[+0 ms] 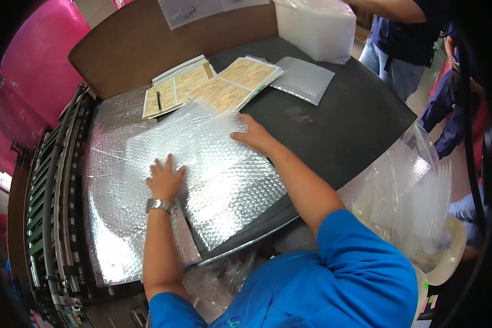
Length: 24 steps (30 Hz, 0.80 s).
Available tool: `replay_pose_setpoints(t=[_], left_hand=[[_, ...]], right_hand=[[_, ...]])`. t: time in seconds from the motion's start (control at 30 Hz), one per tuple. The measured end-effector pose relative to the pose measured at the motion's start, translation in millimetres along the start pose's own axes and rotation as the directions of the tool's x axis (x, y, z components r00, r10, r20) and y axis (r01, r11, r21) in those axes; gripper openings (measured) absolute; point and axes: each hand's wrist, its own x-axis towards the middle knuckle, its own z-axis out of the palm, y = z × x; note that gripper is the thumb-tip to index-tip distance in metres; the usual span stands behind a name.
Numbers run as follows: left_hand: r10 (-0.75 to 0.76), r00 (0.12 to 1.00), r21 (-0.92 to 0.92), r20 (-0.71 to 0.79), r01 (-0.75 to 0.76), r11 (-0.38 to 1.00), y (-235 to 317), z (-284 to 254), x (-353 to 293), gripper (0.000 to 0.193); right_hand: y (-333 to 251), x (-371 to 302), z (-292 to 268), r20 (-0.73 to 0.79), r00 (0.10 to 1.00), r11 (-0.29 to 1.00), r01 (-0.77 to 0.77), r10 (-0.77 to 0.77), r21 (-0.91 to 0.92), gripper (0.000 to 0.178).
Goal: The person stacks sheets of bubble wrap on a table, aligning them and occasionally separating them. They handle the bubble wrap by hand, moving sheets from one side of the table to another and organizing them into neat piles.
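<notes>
A sheet of clear bubble wrap (232, 186) lies across the middle of the dark table, shining in the light. My left hand (167, 179), with a metal watch on its wrist, presses on its left part, fingers spread. At the sheet's far right edge rests my right hand (251, 135), its thumb and fingers apart and touching the film. Under and to the left of this sheet, more bubble wrap (106, 218) covers the table's left side. Beyond my hands, printed yellowish forms (238, 82) lie in overlapping stacks, and a pen (158, 101) sits on the left one.
A flat bubble-wrap pouch (303, 79) lies right of the forms. A white plastic-wrapped block (316, 30) stands at the far edge. Rollers (49, 213) line the left, beside pink film (38, 65). Clear plastic bags (393, 191) hang at right; a person (399, 44) stands beyond.
</notes>
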Motion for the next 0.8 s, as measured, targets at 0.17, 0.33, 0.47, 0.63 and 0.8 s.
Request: replay_pose_setpoints(t=[0.17, 0.33, 0.47, 0.63, 0.8], left_hand=[[0.418, 0.904, -0.166, -0.086, -0.427, 0.889, 50, -10, -26, 0.048], [0.393, 0.882, -0.317, -0.260, -0.462, 0.829, 49, -1, -24, 0.045], [-0.192, 0.911, -0.255, -0.365, 0.100, 0.962, 17, -6, 2, 0.068], [-0.168, 0.985, -0.922, -0.034, 0.034, 0.385, -4, 8, 18, 0.091], [-0.243, 0.952, -0.974, 0.185, 0.211, 0.085, -6, -6, 12, 0.074]], right_hand=[[13, 4, -5, -0.003, 1.000, 0.954, -0.020, 0.022, 0.299, 0.083], [-11, -10, -17, 0.105, 0.986, 0.893, -0.159, 0.126, 0.422, 0.096], [9, 1, -7, 0.033, 0.999, 0.945, -0.027, 0.017, 0.325, 0.098], [-2, 25, 9, 0.033, 0.998, 0.989, -0.058, 0.054, 0.134, 0.097], [-22, 20, -9, 0.334, 0.907, 0.871, -0.368, 0.258, 0.325, 0.080]])
